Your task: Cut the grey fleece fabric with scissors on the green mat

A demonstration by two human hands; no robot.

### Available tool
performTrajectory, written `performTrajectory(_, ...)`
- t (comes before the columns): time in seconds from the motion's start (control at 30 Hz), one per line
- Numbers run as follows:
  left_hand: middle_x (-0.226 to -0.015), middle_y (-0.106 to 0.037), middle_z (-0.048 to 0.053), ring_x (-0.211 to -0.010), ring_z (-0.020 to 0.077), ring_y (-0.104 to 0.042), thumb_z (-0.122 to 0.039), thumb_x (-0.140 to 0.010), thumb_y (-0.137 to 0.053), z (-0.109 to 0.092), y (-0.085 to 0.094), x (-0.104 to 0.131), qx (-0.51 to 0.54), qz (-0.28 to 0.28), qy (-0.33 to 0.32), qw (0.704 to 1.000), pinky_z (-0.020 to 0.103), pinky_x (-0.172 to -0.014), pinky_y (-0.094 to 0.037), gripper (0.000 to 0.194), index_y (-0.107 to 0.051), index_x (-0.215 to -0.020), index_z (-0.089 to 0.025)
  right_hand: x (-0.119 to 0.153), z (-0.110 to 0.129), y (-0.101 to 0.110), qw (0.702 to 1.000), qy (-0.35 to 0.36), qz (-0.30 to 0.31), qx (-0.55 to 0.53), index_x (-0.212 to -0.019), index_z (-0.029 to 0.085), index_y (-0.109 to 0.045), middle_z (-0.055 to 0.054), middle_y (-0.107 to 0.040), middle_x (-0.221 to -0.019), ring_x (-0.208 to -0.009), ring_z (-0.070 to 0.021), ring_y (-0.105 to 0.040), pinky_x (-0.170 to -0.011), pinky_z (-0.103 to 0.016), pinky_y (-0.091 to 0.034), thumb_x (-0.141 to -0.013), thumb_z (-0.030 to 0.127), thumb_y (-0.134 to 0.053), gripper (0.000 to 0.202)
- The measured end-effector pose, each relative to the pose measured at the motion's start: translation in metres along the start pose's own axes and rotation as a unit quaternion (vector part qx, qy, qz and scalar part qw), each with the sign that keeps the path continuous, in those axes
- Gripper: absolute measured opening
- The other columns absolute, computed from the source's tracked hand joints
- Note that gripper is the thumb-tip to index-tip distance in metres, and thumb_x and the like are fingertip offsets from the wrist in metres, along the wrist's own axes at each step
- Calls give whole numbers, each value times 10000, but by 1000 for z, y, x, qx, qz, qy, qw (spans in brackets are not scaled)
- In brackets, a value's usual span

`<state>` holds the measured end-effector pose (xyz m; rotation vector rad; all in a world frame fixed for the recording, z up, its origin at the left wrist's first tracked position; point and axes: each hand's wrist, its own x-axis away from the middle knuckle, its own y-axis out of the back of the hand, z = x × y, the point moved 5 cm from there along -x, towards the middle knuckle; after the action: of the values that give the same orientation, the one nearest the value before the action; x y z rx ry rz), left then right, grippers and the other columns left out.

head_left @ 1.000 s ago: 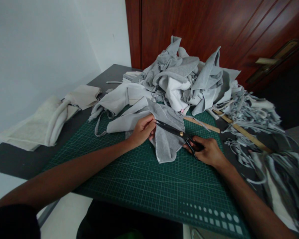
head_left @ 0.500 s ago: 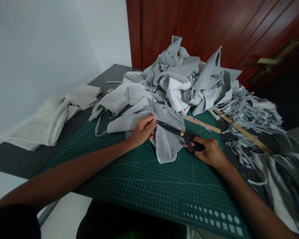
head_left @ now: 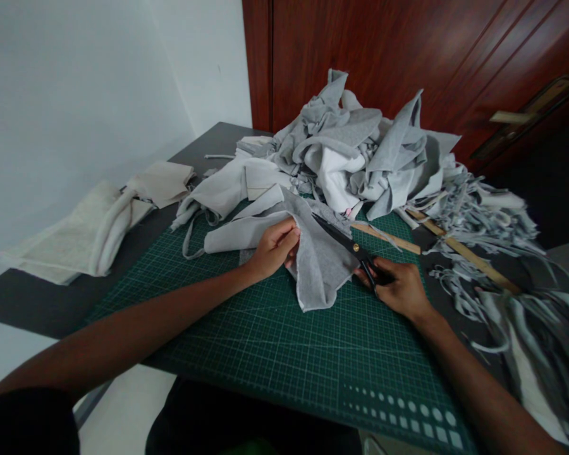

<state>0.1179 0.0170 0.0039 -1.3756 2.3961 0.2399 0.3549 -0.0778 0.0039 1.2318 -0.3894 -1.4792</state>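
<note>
My left hand point(head_left: 275, 248) pinches the edge of a grey piece of fabric point(head_left: 320, 253), whose lower part drapes onto the green cutting mat point(head_left: 275, 360). A paler, folded part of the cloth stretches out to the left and behind that hand. In my right hand point(head_left: 401, 287) is a pair of black scissors point(head_left: 344, 239), its fingers in the handles. The blades look closed or nearly so; they point up and left over the grey fabric, with the tip a little right of my left hand.
Crumpled grey and white fabric point(head_left: 355, 139) is heaped at the back. Cut strips point(head_left: 488, 212) pile up at the right, beside a long wooden ruler point(head_left: 469, 253). Another wooden strip point(head_left: 391, 237) lies behind the scissors. Folded cream cloth point(head_left: 76, 234) lies at the left by the wall.
The scissors have drawn back to the right, their tip moving from my left fingers to over the fabric. My left hand keeps its hold on the cloth.
</note>
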Motion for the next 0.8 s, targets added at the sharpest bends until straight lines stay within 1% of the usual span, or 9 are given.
performTrajectory(0.07,-550,-447,-73,-364,35,-441,-496,-937,-538,-1,-1,0,3,0,-3,1000,137,-308,-348,396,-467,-701,-187,1,0,0,1000,8,-2,1,-592,213,-457,61,-438,-487,-414,-64,-401,-424,-207,-292,-847,403,-661,378)
performTrajectory(0.27,-554,-446,-73,-377,39,-446,-496,-934,-544,-2,-2,0,15,1,-1,1000,141,-310,-364,376,-471,-726,-192,5,0,-6,999,27,39,17,-631,216,-491,58,-479,-511,-427,-70,-423,-438,-206,-318,-842,376,-669,319)
performTrajectory(0.4,-562,-441,-74,-383,34,-444,-488,-936,-543,-2,-2,1,15,2,-3,1000,133,-311,-365,367,-471,-734,-191,5,0,-6,999,34,30,24,-631,216,-496,56,-481,-503,-421,-70,-420,-435,-210,-310,-849,375,-665,318)
performTrajectory(0.63,-556,-435,-81,-375,27,-432,-479,-933,-557,-1,-1,1,13,5,-11,1000,118,-307,-356,342,-482,-771,-187,4,3,-4,999,40,33,14,-628,207,-510,60,-474,-502,-420,-63,-393,-432,-203,-299,-842,364,-671,310)
performTrajectory(0.8,-569,-434,-76,-383,21,-430,-489,-945,-540,-1,-1,1,12,13,-24,1000,111,-309,-355,366,-483,-758,-180,2,4,-2,998,45,34,3,-625,201,-518,64,-455,-509,-424,-56,-381,-430,-192,-295,-844,337,-670,300)
